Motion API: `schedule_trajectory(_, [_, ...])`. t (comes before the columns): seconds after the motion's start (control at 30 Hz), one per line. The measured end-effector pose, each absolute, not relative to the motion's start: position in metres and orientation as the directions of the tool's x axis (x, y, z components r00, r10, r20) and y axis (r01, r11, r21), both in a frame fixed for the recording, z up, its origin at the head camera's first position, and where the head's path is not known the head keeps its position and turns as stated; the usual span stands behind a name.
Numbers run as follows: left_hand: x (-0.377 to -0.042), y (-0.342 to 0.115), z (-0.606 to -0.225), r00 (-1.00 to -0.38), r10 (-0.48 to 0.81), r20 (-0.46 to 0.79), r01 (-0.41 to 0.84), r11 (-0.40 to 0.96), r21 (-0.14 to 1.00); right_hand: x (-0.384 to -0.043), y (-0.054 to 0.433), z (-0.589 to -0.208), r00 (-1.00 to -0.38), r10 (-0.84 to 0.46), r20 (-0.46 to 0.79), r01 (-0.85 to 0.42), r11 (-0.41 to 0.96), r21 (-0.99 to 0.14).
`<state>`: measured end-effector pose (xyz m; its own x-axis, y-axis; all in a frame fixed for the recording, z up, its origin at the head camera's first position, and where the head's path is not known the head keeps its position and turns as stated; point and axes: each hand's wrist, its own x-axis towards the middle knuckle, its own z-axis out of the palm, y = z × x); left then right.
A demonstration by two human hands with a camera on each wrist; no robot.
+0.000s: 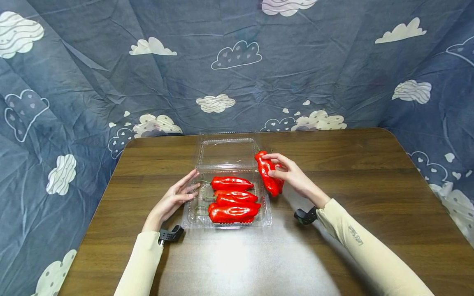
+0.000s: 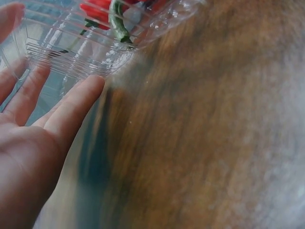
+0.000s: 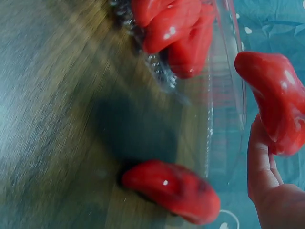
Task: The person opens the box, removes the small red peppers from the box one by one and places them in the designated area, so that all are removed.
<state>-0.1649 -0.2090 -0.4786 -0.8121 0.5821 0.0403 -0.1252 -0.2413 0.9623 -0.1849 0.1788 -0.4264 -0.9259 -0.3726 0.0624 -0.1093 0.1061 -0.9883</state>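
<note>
Pinched between the thumb and fingers of my right hand (image 1: pixel 294 176) is a red pepper (image 1: pixel 264 170), raised just right of the clear plastic container (image 1: pixel 226 226). In the right wrist view that lifted pepper (image 3: pixel 281 100) hangs above the level of another red pepper (image 3: pixel 174 192), which lies on the table. Three red peppers, a top one (image 1: pixel 232 183), a middle one (image 1: pixel 237 197) and a front one (image 1: pixel 234 213), lie side by side in the container with green stems pointing left. My left hand (image 1: pixel 171 202) has its fingers extended against the container's left side, as the left wrist view also shows.
The container's clear lid (image 1: pixel 227 153) is folded back flat toward the far edge of the wooden table (image 1: pixel 355 172). Behind the table hangs a blue cloth (image 1: pixel 237 86) with white clouds. A black strap (image 1: pixel 305 216) sits at the right wrist.
</note>
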Motion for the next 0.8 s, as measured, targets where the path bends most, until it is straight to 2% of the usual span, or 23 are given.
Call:
schedule_trajectory(0.43, [-0.165,-0.208,-0.478,-0.815,0.579,0.037,-0.128,-0.243,0.962,-0.187,0.199,-0.435,-0.956,-0.283,0.078,-0.127,0.161,-0.979])
schedule_trajectory(0.8, [-0.164,-0.209,-0.479,-0.816,0.577,0.032,-0.133,-0.242,0.961,-0.186,0.210,-0.439,-0.980,-0.177,0.092,-0.119,0.149,-0.982])
